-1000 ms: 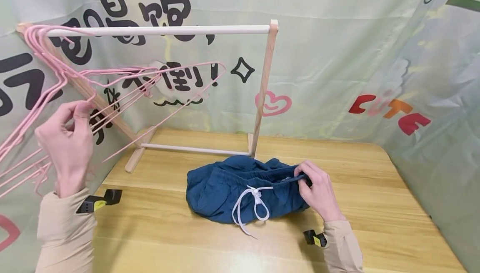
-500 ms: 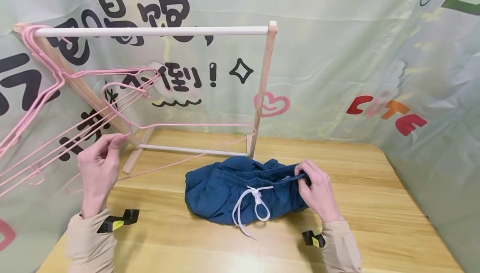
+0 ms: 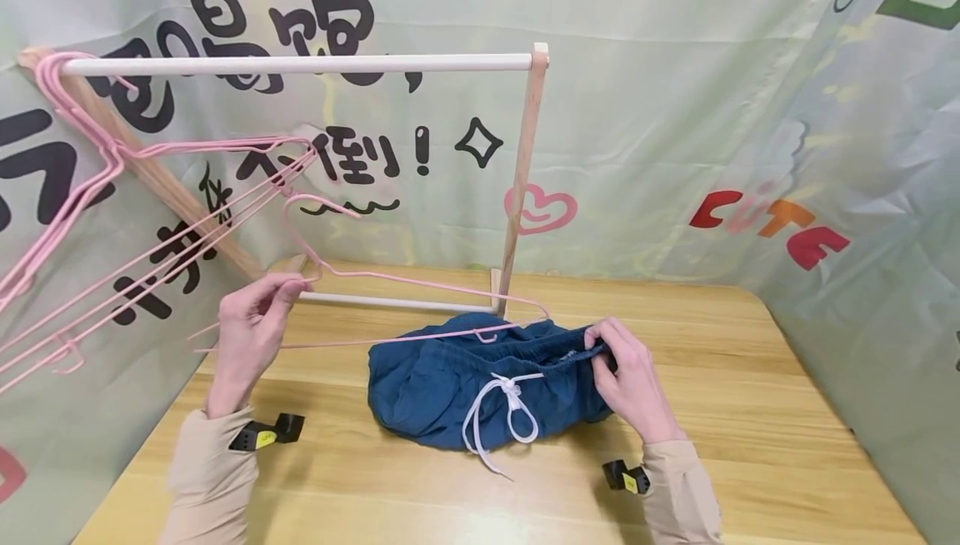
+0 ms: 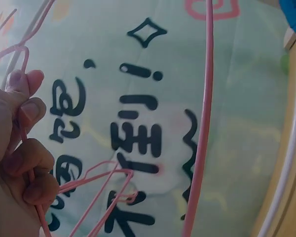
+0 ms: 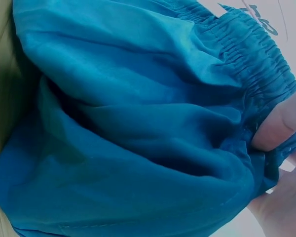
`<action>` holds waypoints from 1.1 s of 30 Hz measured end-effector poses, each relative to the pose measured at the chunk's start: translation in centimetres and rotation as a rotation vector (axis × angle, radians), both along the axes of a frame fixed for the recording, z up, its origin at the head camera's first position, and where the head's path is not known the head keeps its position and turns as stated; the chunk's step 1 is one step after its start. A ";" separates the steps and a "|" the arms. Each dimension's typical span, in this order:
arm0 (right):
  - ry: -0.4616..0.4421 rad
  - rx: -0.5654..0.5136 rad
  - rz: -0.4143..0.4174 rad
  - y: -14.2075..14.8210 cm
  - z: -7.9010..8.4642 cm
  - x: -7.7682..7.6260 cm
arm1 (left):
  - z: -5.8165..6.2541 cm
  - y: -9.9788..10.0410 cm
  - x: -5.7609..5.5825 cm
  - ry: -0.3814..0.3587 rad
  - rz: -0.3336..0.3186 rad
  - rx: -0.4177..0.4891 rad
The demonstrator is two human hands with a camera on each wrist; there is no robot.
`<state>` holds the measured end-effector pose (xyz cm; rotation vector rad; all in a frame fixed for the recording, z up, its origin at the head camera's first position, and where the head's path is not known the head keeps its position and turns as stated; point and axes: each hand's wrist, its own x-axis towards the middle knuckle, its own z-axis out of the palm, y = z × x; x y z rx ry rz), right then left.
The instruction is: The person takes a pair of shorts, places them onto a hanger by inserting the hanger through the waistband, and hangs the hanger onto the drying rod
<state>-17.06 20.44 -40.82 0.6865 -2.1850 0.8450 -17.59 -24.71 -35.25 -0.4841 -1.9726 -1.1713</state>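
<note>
My left hand point(image 3: 255, 328) pinches a pink wire hanger point(image 3: 420, 281) just below its hook. The hanger's far end reaches over the back of the blue shorts point(image 3: 435, 399), which lie bunched on the table with a white drawstring point(image 3: 512, 395) tied in front. In the left wrist view the fingers curl round the pink wire, and the hanger's long bar point(image 4: 205, 108) crosses upright. At the right end of the waistband, my right hand point(image 3: 633, 374) grips the gathered edge and holds it up. The right wrist view shows a thumb point(image 5: 278, 123) on the elastic waistband point(image 5: 256, 54).
A rack with a white top rail point(image 3: 315, 64) and wooden posts point(image 3: 522, 170) stands behind the shorts. Several pink hangers point(image 3: 112, 149) hang at its left end, near my left arm. A printed curtain point(image 3: 637, 112) surrounds the wooden table point(image 3: 750, 412).
My left hand has come down and to the right with the hanger, away from the hangers on the rail, bringing it over the shorts. My right hand keeps its grip on the waistband.
</note>
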 end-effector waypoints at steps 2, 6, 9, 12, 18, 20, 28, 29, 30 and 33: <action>-0.003 -0.004 0.013 0.0 0.0 0.0 | 0.0 0.4 -0.2 -0.001 -0.012 -0.018; -0.003 -0.018 0.049 -0.1 0.1 0.0 | -0.1 0.8 -0.5 0.013 -0.031 -0.043; 0.000 -0.025 0.068 -0.2 0.2 -0.1 | -0.1 1.0 -0.6 0.025 -0.046 -0.047; 0.006 -0.029 0.076 -0.2 0.2 0.0 | 0.0 1.2 -0.8 0.047 -0.050 -0.054; -0.007 -0.035 0.084 -0.2 0.0 0.1 | 0.3 1.4 -1.2 0.095 -0.053 -0.074; -0.021 -0.038 0.087 -0.1 -0.1 0.1 | 0.4 1.4 -1.3 0.107 -0.055 -0.084; -0.044 -0.051 0.110 0.0 -0.2 0.0 | 0.6 1.8 -1.5 0.160 -0.024 -0.127; -0.045 -0.053 0.112 0.0 -0.2 0.0 | 0.6 1.8 -1.5 0.163 -0.024 -0.131; -0.050 -0.052 0.110 -0.1 -0.2 0.0 | 0.6 1.9 -1.5 0.164 -0.026 -0.134; -0.051 -0.053 0.110 -0.1 -0.2 0.0 | 0.7 2.1 -1.6 0.169 -0.033 -0.145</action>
